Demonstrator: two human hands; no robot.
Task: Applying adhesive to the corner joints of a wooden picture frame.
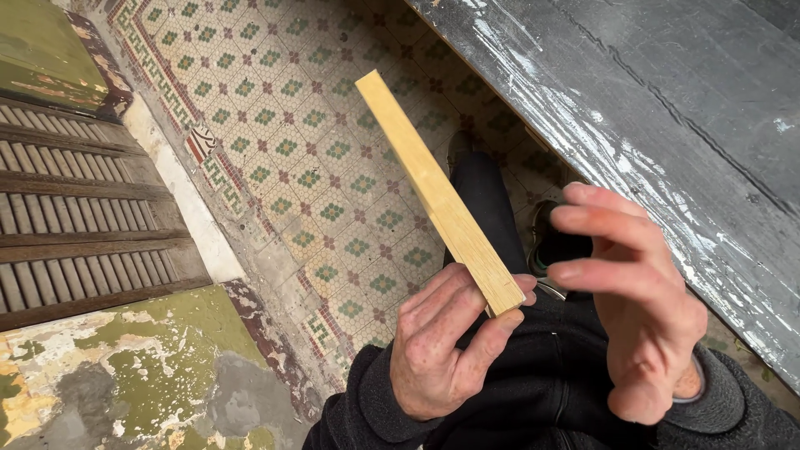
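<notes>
Your kit: dark, all of it.
Black fleece sleeves (367,400) to both wrists, black trousers (487,208), dark shoes (550,242) on your feet.

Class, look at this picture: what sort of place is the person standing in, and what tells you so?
Probably an old building under repair, perhaps an entrance hall. Clues: the patterned mosaic floor, a wall with flaking green paint, and a paint-smeared dark surface. The left hand holds a wooden strip.

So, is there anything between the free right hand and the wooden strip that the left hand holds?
Nothing visible. The right hand is open beside the wooden strip, apart from it, with only a bare gap between its fingers and the strip's lower end. The left hand grips that lower end.
</notes>
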